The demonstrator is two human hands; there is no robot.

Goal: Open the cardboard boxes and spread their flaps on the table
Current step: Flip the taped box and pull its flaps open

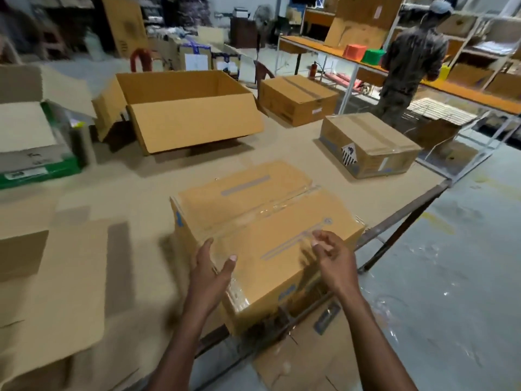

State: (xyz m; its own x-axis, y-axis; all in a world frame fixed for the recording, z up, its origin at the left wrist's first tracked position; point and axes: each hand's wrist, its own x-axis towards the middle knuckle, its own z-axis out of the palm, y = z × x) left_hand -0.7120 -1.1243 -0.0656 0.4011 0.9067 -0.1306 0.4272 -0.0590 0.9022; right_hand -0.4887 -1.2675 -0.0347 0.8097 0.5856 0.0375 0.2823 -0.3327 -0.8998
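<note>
A taped-shut cardboard box [262,224] sits at the table's near edge, with clear tape along its top seam. My left hand [212,266] rests on the box's near left top edge, fingers spread, touching the tape end. Just above the box's right top, my right hand [331,253] has its fingers loosely curled with nothing visibly in them. Two more sealed boxes stand farther right: one [366,145] with a diamond label, another [296,98] behind it. A large box [180,108] at the back has its flaps spread outward.
Flattened cardboard [56,277] lies at the near left of the table [146,182]. A green-edged open carton [31,148] stands at the far left. A person [408,69] stands at shelving on the right. Another carton [307,354] lies on the floor below the table edge.
</note>
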